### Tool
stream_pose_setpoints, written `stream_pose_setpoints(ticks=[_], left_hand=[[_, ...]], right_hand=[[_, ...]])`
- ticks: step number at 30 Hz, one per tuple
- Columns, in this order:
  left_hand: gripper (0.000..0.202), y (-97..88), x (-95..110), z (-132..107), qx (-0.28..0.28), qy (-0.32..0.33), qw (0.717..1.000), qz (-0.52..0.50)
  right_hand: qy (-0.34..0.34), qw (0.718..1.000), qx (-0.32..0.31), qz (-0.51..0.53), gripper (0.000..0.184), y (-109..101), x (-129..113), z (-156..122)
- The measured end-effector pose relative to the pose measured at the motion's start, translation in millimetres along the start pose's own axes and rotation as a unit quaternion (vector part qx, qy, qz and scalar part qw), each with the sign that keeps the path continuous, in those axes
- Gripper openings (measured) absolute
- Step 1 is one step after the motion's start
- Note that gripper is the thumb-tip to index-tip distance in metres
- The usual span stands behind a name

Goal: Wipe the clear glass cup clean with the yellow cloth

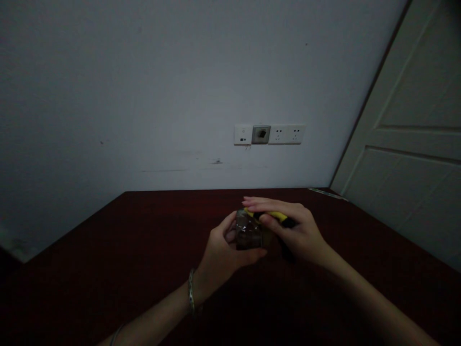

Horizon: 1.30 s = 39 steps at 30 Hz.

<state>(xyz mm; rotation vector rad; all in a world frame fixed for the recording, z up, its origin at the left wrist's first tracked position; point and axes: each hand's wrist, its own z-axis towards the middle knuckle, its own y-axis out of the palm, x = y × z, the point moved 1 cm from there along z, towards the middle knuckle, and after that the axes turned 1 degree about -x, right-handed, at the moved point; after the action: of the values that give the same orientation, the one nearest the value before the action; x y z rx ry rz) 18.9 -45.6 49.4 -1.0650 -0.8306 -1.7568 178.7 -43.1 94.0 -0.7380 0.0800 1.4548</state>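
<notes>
The right hand (300, 231) covers part of the yellow-black tool (276, 215), the container (248, 234), its contents too dark to tell, hides some fingers of the left hand (224, 251), and the picture's edge cuts off the door (414, 110) and both forearms (158, 312).

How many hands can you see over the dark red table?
2. The left hand is holding a shiny see-through thing. The right hand, just beside it, grips a yellow-and-black thing. No other hand shows.
</notes>
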Motion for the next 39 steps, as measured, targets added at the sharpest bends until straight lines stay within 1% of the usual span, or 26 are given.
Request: stream_pose_setpoints(ticks=[2,3,7,10,12,15,18,20,22,23,25,27,29,31,33,35,39], left_hand=[[0.060,-1.4,0.3,0.2,0.000,-0.005,1.000,0.004],[0.061,-2.4,0.3,0.6,0.002,-0.009,1.000,0.006],[0.064,-6.0,-1.4,3.6,0.008,-0.041,0.999,-0.012],[0.061,-7.5,-3.9,5.7,0.004,-0.036,0.999,-0.023],[0.061,-8.3,-5.1,6.1,0.003,-0.034,0.999,-0.022],[0.065,-9.0,-4.6,5.1,0.007,-0.041,0.999,-0.009],[0.069,-8.6,-2.2,3.4,0.009,-0.042,0.999,0.011],[0.068,-7.9,-1.5,2.8,0.009,-0.045,0.999,0.021],[0.069,-7.4,-2.0,2.8,0.016,-0.046,0.998,0.027],[0.071,-7.5,-2.5,3.1,0.021,-0.043,0.998,0.028],[0.072,-8.5,-4.1,4.2,0.031,-0.034,0.998,0.034],[0.071,-10.6,-6.4,5.8,0.036,-0.026,0.998,0.039],[0.069,-13.1,-9.3,7.6,0.032,-0.021,0.999,0.035],[0.068,-15.1,-12.3,9.1,0.025,-0.009,0.999,0.029],[0.068,-16.2,-14.5,9.9,0.028,0.006,0.999,0.046],[0.068,-16.3,-14.8,9.5,0.045,0.026,0.993,0.102],[0.068,-14.3,-12.3,7.1,0.064,0.075,0.967,0.236]], right_hand=[[0.012,1.000,-0.002,0.003,0.026,-1.5,0.3,-0.7],[0.005,1.000,-0.012,-0.001,0.027,-2.3,-0.3,-1.0],[-0.057,0.995,-0.084,-0.020,0.034,-5.3,-4.7,-2.2],[-0.082,0.986,-0.140,-0.036,0.040,-5.2,-5.8,-2.5],[-0.081,0.987,-0.133,-0.040,0.041,-3.7,-4.7,-2.1],[-0.053,0.996,-0.068,-0.038,0.035,-0.3,-1.4,-0.7],[-0.015,0.999,-0.024,-0.040,0.029,2.9,1.5,0.7],[0.012,0.999,-0.005,-0.043,0.027,3.6,2.7,1.3],[0.018,0.998,-0.001,-0.054,0.026,3.1,3.0,1.3],[0.008,0.998,-0.009,-0.064,0.027,2.7,2.5,1.1],[-0.033,0.995,-0.042,-0.080,0.031,2.1,0.3,0.3],[-0.076,0.988,-0.101,-0.093,0.039,2.8,-3.3,-0.9],[-0.106,0.974,-0.165,-0.113,0.047,4.7,-6.9,-2.2],[-0.123,0.961,-0.204,-0.143,0.055,6.9,-9.2,-3.4],[-0.127,0.957,-0.204,-0.164,0.061,8.3,-9.3,-4.2],[-0.114,0.962,-0.184,-0.167,0.062,8.1,-7.5,-4.8],[-0.071,0.971,-0.144,-0.179,0.061,4.3,-2.1,-5.2]])
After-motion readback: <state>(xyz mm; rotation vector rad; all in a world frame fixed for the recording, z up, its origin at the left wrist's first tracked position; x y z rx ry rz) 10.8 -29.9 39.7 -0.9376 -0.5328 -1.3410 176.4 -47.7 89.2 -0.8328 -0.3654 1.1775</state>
